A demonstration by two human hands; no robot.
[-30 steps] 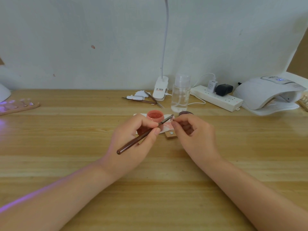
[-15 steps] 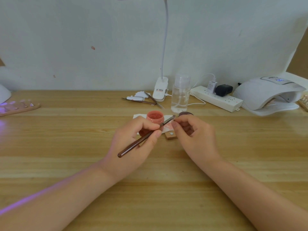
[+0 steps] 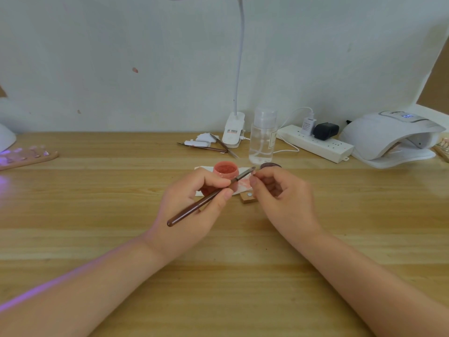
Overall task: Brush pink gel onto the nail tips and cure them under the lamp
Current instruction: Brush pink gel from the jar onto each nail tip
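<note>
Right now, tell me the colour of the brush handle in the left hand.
Dark brown, glossy; the brush handle held by the left hand shows best in the head view.

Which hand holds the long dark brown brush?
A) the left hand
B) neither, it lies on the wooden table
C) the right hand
A: the left hand grips the long dark brown brush, its tip reaching toward the right hand above the open pink gel jar.

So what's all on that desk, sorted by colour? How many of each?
White: 4 – curing lamp, power strip, desk lamp clip, stained tissue
Pink: 1 – gel jar
Brown: 2 – brush in the left hand, wooden block
Clear: 1 – bottle
Total: 8
</note>
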